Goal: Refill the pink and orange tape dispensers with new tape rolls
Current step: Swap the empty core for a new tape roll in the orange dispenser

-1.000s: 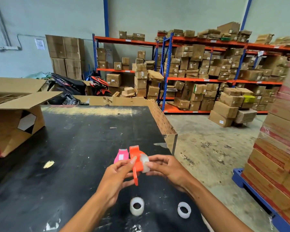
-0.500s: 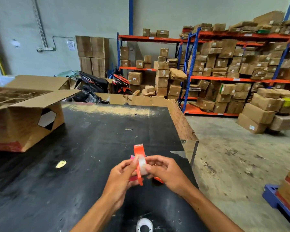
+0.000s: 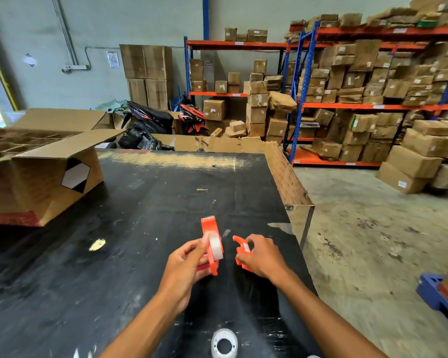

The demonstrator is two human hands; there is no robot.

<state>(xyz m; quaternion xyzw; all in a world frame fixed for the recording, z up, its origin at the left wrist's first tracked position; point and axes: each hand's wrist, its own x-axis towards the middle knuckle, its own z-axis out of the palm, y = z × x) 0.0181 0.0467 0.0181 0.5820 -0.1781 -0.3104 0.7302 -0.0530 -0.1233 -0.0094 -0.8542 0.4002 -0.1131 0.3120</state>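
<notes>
My left hand [image 3: 185,264] holds one half of the orange tape dispenser [image 3: 209,229] upright above the black table [image 3: 114,254], with a clear tape roll [image 3: 216,246] seated in it. My right hand [image 3: 263,257] grips the other orange half [image 3: 241,248], pulled a short way off to the right. A sliver of pink [image 3: 203,266] shows under my left hand; the pink dispenser is otherwise hidden. A white tape roll [image 3: 224,343] lies flat on the table at the near edge, between my forearms.
An open cardboard box [image 3: 44,171] with dividers stands on the table's left side. The table's right edge drops to the concrete floor [image 3: 360,241]. Racks stacked with cartons [image 3: 347,99] and a parked scooter [image 3: 150,117] fill the back.
The orange dispenser has come apart: my right hand has drawn one half away to the right while my left keeps the half with the roll. The camera view has swung left.
</notes>
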